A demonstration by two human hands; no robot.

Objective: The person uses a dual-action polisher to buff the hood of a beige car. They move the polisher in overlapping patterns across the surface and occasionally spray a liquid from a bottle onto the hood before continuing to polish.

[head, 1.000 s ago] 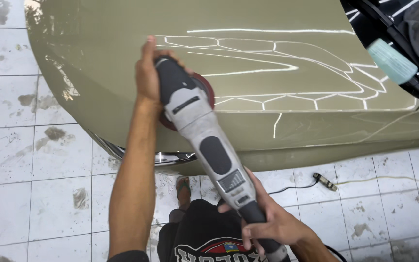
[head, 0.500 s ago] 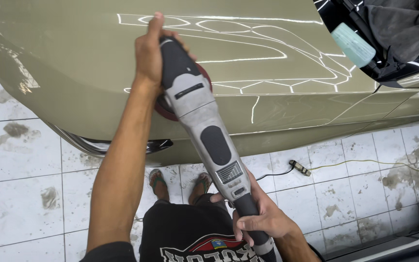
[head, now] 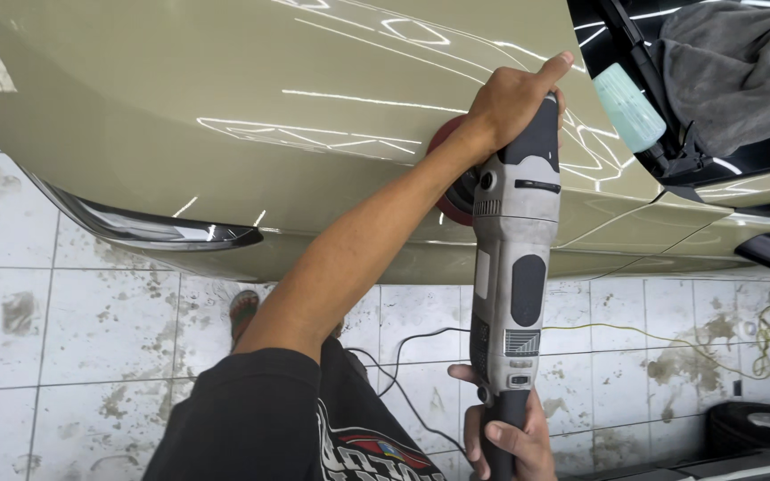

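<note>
Left hand [head: 511, 100] pressed flat over polisher [head: 514, 267] head, right hand [head: 508, 436] wrapped round its rear handle. Red pad [head: 449, 178] sits against the olive car panel [head: 225, 107].

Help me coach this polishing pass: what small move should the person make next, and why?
Probably ease the polisher a little further along the olive car panel, short of the black window edge. The left hand presses the head, the right hand holds the rear handle, and the red pad sits flat against the paint, close to that trim and a pale bottle.
</note>
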